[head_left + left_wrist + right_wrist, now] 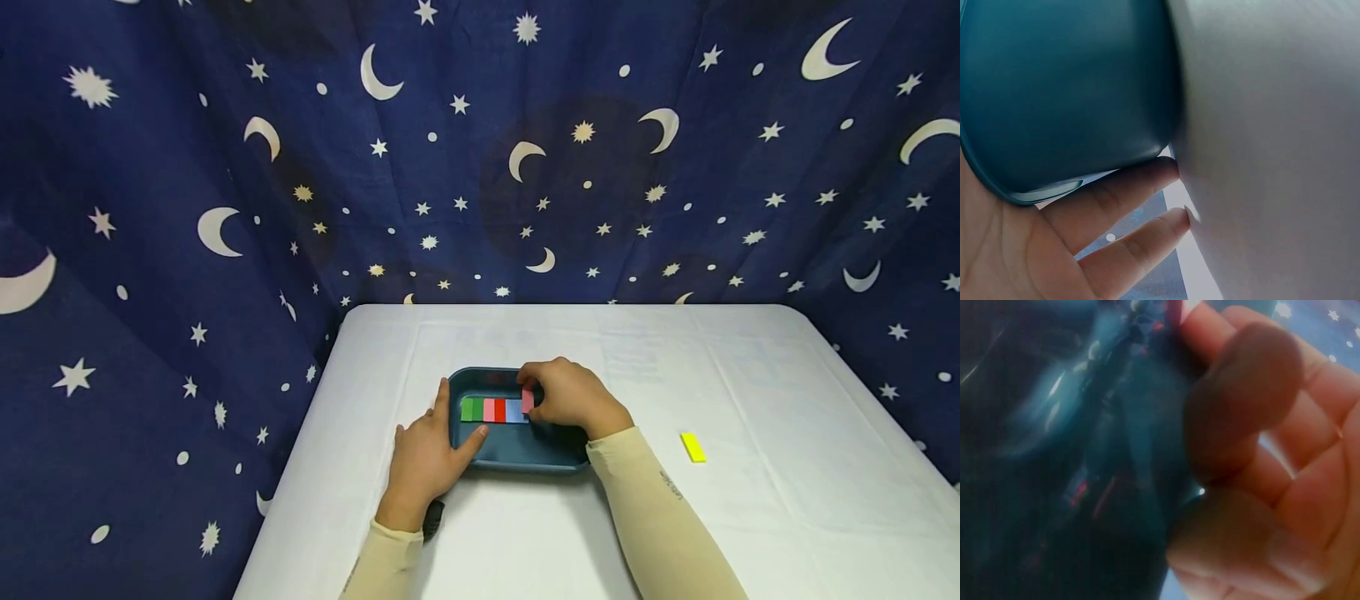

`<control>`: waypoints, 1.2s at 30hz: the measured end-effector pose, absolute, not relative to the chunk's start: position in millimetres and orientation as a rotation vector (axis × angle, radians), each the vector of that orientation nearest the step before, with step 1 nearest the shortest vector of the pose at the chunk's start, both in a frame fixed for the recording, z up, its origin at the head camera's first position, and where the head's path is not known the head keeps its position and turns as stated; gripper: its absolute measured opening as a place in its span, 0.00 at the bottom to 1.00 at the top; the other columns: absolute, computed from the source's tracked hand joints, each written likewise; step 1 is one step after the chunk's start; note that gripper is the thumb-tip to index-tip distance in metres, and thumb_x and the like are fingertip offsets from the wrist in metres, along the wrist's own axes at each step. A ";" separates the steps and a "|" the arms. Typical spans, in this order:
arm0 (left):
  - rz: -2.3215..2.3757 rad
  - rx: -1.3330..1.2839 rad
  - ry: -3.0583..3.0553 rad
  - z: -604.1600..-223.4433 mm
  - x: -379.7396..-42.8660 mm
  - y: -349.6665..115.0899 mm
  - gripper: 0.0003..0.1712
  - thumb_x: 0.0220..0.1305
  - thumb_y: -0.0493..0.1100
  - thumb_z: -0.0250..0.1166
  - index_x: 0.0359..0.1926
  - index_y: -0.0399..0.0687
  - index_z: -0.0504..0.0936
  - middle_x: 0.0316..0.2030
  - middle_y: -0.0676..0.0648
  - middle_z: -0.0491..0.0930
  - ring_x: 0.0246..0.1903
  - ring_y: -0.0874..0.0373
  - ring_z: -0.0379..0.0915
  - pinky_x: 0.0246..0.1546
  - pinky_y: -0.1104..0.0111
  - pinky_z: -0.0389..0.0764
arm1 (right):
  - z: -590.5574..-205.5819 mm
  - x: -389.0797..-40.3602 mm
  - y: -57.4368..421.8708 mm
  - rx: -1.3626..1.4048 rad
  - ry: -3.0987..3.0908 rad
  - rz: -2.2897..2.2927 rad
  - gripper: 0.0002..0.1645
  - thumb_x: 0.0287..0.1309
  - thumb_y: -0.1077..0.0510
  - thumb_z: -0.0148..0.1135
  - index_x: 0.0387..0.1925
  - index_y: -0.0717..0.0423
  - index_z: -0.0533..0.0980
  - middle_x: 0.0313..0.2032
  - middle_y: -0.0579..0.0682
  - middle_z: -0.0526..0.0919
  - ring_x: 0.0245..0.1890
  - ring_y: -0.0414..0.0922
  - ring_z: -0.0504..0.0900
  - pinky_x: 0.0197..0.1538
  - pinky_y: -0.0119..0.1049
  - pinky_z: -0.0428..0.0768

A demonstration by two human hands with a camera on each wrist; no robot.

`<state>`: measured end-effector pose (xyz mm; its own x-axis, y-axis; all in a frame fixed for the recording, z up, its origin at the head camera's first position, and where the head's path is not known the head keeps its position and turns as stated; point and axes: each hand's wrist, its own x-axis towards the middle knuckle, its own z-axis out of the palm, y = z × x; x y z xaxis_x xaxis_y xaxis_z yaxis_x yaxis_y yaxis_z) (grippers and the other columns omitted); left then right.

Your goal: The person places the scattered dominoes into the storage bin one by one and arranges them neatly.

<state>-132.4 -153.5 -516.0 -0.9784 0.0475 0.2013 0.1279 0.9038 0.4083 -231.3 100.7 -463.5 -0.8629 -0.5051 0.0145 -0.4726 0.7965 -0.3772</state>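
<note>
A dark teal tray (495, 450) sits on the table with a row of coloured tiles (495, 410) inside: greens, a pink, a red and blues, side by side. My left hand (427, 458) holds the tray's left end, thumb over the rim and fingers along the outer wall; the left wrist view shows the fingers (1116, 200) against the outside of the tray (1072, 94). Between thumb and fingers my right hand (573, 396) pinches a pink tile (527, 401), raised at the row's right end. In the right wrist view, blur hides most of the tile.
A yellow tile (693, 447) lies on the white table (787, 500), to the right of the tray and beyond the right forearm. A dark blue curtain (480, 167) with moons and stars hangs behind the table and on both sides.
</note>
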 end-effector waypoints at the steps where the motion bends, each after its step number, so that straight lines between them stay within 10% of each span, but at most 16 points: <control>1: -0.638 -0.132 -2.880 -515.9 -132.5 -154.0 0.64 0.66 0.86 0.44 0.85 0.46 0.52 0.59 0.35 0.83 0.51 0.42 0.85 0.57 0.26 0.69 | -463.3 -231.1 99.9 -0.778 2.903 -0.551 0.32 0.41 0.54 0.83 0.53 0.46 0.86 0.40 0.39 0.88 0.41 0.44 0.80 0.44 0.47 0.83; 36: -0.636 -0.142 -2.865 -515.8 -131.8 -154.4 0.63 0.67 0.85 0.46 0.85 0.45 0.53 0.57 0.34 0.84 0.49 0.41 0.86 0.56 0.26 0.70 | -471.2 -224.6 91.4 -0.732 2.927 -0.347 0.27 0.40 0.59 0.81 0.49 0.46 0.87 0.25 0.36 0.78 0.30 0.42 0.76 0.33 0.43 0.78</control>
